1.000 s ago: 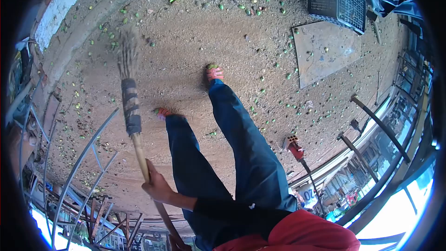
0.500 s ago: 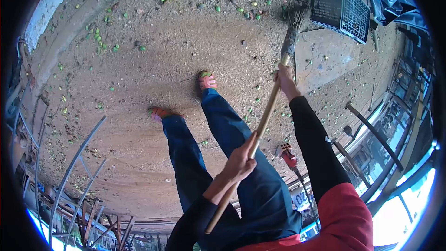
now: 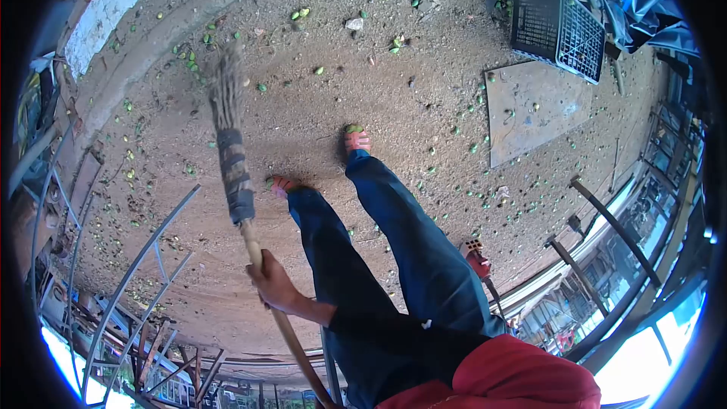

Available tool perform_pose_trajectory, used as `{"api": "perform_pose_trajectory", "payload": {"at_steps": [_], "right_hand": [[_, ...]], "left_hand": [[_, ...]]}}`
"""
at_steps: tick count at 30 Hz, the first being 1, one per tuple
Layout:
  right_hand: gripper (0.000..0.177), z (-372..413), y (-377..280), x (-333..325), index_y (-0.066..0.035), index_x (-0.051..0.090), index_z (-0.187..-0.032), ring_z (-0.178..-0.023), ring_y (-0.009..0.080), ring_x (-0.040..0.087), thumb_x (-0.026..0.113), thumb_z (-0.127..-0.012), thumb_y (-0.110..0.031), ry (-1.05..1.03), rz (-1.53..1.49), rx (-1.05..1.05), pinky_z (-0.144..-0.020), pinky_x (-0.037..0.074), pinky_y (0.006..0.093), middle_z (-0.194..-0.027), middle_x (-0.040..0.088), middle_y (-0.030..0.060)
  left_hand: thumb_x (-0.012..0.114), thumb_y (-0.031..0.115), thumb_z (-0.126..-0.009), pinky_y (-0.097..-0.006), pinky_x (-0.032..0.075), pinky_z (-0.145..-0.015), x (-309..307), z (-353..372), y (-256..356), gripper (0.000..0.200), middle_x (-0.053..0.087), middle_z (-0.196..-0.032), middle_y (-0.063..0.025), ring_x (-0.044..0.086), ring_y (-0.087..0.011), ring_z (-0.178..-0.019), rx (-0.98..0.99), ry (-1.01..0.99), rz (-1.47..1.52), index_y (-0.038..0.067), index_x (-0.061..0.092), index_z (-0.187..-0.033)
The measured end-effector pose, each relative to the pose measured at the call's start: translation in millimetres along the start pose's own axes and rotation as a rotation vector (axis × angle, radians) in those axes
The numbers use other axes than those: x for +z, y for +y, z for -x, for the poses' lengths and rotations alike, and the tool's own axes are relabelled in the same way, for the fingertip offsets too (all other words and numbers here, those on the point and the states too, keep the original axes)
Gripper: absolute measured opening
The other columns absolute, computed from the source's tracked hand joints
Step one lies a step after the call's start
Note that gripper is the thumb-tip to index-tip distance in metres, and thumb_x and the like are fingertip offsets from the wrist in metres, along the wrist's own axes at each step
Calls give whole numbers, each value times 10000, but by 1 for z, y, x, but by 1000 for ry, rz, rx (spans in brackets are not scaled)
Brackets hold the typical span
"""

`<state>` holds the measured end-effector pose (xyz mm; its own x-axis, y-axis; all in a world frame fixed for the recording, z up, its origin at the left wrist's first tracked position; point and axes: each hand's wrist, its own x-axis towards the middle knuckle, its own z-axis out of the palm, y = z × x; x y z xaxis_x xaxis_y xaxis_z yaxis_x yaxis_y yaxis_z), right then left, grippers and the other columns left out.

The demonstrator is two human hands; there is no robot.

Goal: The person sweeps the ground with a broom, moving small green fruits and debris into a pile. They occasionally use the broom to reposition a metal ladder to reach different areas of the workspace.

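My right hand (image 3: 274, 284) is closed round the wooden handle of a broom (image 3: 235, 170), just below its dark wrapped binding. That arm reaches across my body to the left. Blurred by motion, the broom's bristles (image 3: 226, 95) point up and left over the dirt ground. Close to their tips lies a cluster of small green fruits (image 3: 187, 60). Toward the bottom edge the handle runs down out of sight, and my left hand does not show. My sandalled feet (image 3: 357, 140) stand on the ground to the right of the broom.
A dark plastic crate (image 3: 539, 26) stands at the upper right beside a flat board (image 3: 530, 110). More green fruits (image 3: 301, 13) and stones (image 3: 354, 24) are scattered about. Metal frames (image 3: 136, 257) stand at the left. A red-headed tool (image 3: 477, 261) is right of my legs.
The broom has swung from the upper right, near the crate, to the left. My right hand went with it across my body; my left hand has left view. Fewer fruits lie at upper middle.
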<state>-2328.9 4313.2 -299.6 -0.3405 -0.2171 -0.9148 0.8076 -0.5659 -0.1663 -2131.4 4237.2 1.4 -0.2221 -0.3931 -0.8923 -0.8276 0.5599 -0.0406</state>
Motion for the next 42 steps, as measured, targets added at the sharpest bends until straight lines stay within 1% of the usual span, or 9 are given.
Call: {"api": "perform_pose_trajectory", "payload": {"at_steps": [3, 4, 8, 11, 22, 29, 31, 35, 42], "right_hand": [[200, 7, -31, -93, -91, 422, -1031, -380, 102, 443, 540, -1006, -251, 208, -79, -189, -303, 401, 268, -660, 459, -5], [206, 17, -62, -128, -100, 424, -1018, -387, 103, 454, 551, -1004, -261, 281, -99, -180, -302, 413, 270, -645, 463, -8], [180, -12, -82, -274, -90, 394, -985, -399, 137, 496, 528, -969, -209, 651, 43, -182, -319, 442, 304, -652, 489, 35], [149, -65, -64, -285, -97, 403, -960, -401, 141, 495, 525, -945, -181, 738, 153, -102, -321, 440, 311, -629, 484, 32], [258, -90, 37, 102, -3, 393, -1097, -455, 238, 578, 520, -912, -129, -88, 322, 30, -368, 475, 388, -688, 551, 142], [291, -59, -108, 9, -23, 432, -1095, -421, 149, 494, 602, -869, -93, 162, 96, -243, -328, 417, 315, -689, 516, 49], [268, -56, -149, -66, -61, 407, -1133, -426, 147, 500, 541, -904, -100, 281, 56, -236, -314, 460, 309, -701, 523, 47], [83, -71, -179, -211, -78, 511, -892, -431, 159, 501, 579, -879, -123, 661, 83, -252, -382, 456, 350, -612, 521, 31], [131, -187, -148, -157, -60, 506, -830, -447, 175, 523, 585, -892, -144, 614, 266, -174, -397, 461, 346, -597, 516, 42]], "left_hand": [[559, 287, -1005, -272, 388, -550, 36, -33, 15, 454, 504, -704, -6, 482, -104, -657, -8, -151, -10, 37, 502, -1380], [560, 247, -1000, -299, 444, -613, 58, -70, -64, 525, 577, -814, -33, 528, -122, -755, 540, -103, -494, 67, 437, -1477], [638, -85, -723, -316, 506, -699, 114, -170, 167, 1035, 559, -939, -43, 561, -125, -762, 159, -1018, 457, 157, 137, -1596], [595, -119, -710, -293, 509, -640, 151, -232, 188, 1008, 550, -954, -50, 546, -118, -734, 456, -954, 180, 168, 198, -1591], [499, -64, -455, -205, 244, -382, -38, -151, 118, 1094, 378, -612, 24, 365, -76, -479, -54, 238, 512, 31, 341, -1533], [519, -108, -595, -224, 462, -606, -35, -149, 182, 1009, 532, -814, -48, 477, -120, -580, 53, -332, 650, 95, 305, -1560], [529, -82, -696, -304, 510, -618, -6, -185, 205, 966, 569, -805, -112, 605, -210, -643, 613, -521, 243, 82, 183, -1582], [559, -35, -729, -500, 530, -703, 82, -244, 253, 959, 646, -926, -323, 654, -476, -798, 907, -702, 132, 81, 121, -1574], [554, -79, -702, -275, 480, -523, 40, -322, 249, 875, 543, -760, -59, 539, -129, -567, 686, -661, 330, 72, 333, -1535]]}}
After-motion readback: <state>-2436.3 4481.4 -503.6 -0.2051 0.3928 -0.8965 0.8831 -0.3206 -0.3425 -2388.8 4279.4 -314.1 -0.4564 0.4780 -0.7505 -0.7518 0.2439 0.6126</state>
